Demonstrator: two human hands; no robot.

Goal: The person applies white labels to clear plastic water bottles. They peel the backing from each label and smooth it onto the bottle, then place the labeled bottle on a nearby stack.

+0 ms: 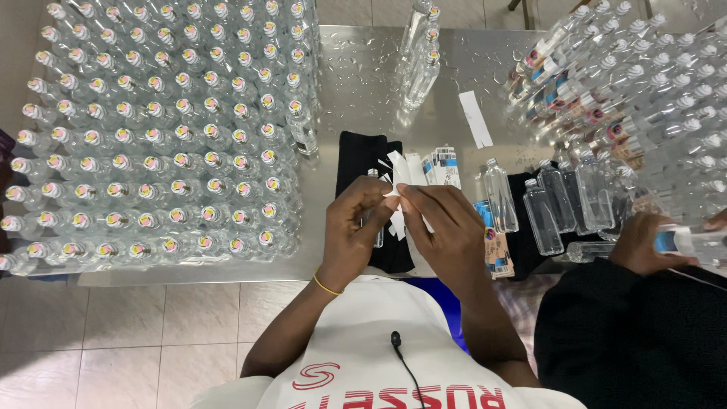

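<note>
A steel table (356, 68) is seen as the landmark. Its left part is filled by rows of capped clear bottles (151, 144). Labelled bottles (644, 83) are laid slanting at its right end. Four uncapped bottles (556, 201) are stood near its front edge, and a white strip (475, 119) is laid mid-table.

— Underfoot? Pale beige floor tiles (98, 326) with thin grout lines.
— And the furniture? Steel worktable (363, 83), brushed and glossy, reflecting overhead light, speckled with paper scraps.
</note>
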